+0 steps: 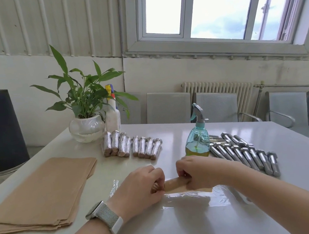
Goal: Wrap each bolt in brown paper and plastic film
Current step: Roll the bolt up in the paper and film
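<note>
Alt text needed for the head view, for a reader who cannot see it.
Both hands, left hand and right hand, grip a paper-wrapped bolt over plastic film on a white table. Finished wrapped bolts lie beyond, bare bolts right, brown paper sheets left.

Left hand (139,186) and right hand (195,172) close together, fingers apparently curled, pinching.

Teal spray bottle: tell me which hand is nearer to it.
Right. The right hand pinches the paper-wrapped bolt just below and in front of the teal spray bottle. The left hand holds the roll's other end, further to the left.
</note>
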The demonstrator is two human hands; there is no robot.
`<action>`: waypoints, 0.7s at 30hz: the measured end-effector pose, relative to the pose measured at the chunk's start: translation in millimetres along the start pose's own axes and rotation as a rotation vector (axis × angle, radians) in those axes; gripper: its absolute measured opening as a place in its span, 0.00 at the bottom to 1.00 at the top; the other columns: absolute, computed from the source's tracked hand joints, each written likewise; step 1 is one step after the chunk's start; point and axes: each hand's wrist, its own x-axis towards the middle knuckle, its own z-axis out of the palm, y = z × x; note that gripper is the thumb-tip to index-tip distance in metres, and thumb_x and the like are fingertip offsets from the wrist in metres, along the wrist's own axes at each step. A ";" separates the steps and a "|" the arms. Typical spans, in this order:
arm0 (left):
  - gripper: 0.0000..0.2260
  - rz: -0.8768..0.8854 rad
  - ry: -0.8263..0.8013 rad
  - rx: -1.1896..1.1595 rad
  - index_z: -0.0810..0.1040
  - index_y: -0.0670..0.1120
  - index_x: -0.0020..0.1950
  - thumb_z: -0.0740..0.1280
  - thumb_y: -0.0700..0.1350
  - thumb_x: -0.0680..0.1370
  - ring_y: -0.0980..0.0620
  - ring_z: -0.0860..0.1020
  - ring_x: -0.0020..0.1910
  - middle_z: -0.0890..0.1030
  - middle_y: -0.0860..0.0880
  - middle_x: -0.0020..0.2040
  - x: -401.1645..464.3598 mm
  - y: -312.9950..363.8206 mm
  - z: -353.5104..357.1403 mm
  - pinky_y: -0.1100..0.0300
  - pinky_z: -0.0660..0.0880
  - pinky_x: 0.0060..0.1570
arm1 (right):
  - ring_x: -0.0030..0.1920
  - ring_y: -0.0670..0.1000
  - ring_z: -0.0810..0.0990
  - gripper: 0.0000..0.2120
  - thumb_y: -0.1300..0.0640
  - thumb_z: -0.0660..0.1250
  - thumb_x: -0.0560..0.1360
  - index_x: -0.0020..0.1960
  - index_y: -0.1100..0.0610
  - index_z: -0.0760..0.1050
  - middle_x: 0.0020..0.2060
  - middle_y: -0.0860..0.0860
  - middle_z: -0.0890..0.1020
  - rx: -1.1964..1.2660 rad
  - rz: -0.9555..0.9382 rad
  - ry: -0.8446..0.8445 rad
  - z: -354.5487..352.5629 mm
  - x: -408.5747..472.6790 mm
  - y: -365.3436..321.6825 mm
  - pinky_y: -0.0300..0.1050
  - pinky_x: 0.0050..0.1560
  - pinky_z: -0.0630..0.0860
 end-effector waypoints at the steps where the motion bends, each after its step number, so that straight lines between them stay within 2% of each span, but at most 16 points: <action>1: 0.06 0.006 0.013 0.015 0.75 0.51 0.45 0.69 0.47 0.71 0.55 0.72 0.43 0.75 0.55 0.43 0.3 1.4 1.1 0.64 0.69 0.46 | 0.47 0.49 0.69 0.10 0.59 0.66 0.73 0.51 0.52 0.69 0.51 0.50 0.74 -0.009 -0.004 0.022 2.3 -0.4 -0.8 0.43 0.46 0.69; 3: 0.06 0.017 0.041 0.038 0.74 0.49 0.45 0.69 0.46 0.70 0.53 0.73 0.42 0.76 0.54 0.42 0.4 3.6 2.8 0.62 0.70 0.45 | 0.46 0.51 0.71 0.10 0.61 0.63 0.71 0.50 0.52 0.67 0.49 0.49 0.73 -0.068 -0.005 0.077 6.7 -0.9 -2.6 0.45 0.43 0.69; 5: 0.07 0.030 0.066 0.053 0.74 0.48 0.44 0.69 0.45 0.69 0.51 0.74 0.40 0.77 0.52 0.40 0.9 4.4 3.1 0.60 0.70 0.42 | 0.46 0.53 0.74 0.11 0.60 0.63 0.71 0.53 0.53 0.69 0.49 0.49 0.75 -0.177 -0.023 0.159 11.1 -0.8 -3.0 0.45 0.39 0.65; 11: 0.09 0.076 0.106 0.103 0.76 0.46 0.42 0.72 0.41 0.65 0.50 0.75 0.35 0.77 0.51 0.36 0.8 5.2 4.4 0.58 0.75 0.37 | 0.41 0.57 0.78 0.10 0.58 0.60 0.74 0.55 0.56 0.66 0.43 0.52 0.79 -0.321 -0.076 0.282 25.2 0.9 0.9 0.48 0.37 0.60; 13: 0.10 0.093 0.110 0.142 0.76 0.46 0.41 0.72 0.40 0.63 0.51 0.75 0.34 0.77 0.52 0.35 0.8 6.3 6.3 0.58 0.75 0.36 | 0.42 0.57 0.77 0.10 0.58 0.60 0.74 0.54 0.56 0.65 0.43 0.51 0.79 -0.292 -0.090 0.297 27.1 0.8 2.5 0.49 0.40 0.62; 16: 0.12 0.124 0.109 0.173 0.76 0.47 0.40 0.74 0.40 0.61 0.52 0.74 0.32 0.77 0.53 0.34 0.9 6.7 6.6 0.59 0.74 0.35 | 0.46 0.53 0.76 0.09 0.58 0.60 0.74 0.52 0.52 0.64 0.46 0.48 0.76 -0.170 -0.126 0.306 28.3 -1.2 7.1 0.47 0.50 0.66; 21: 0.12 0.164 0.081 0.204 0.77 0.48 0.39 0.75 0.41 0.60 0.53 0.74 0.32 0.76 0.54 0.34 2.6 7.7 4.3 0.60 0.74 0.35 | 0.51 0.47 0.73 0.12 0.49 0.67 0.75 0.57 0.48 0.69 0.51 0.43 0.75 -0.056 -0.121 0.313 37.6 -8.1 17.0 0.44 0.50 0.61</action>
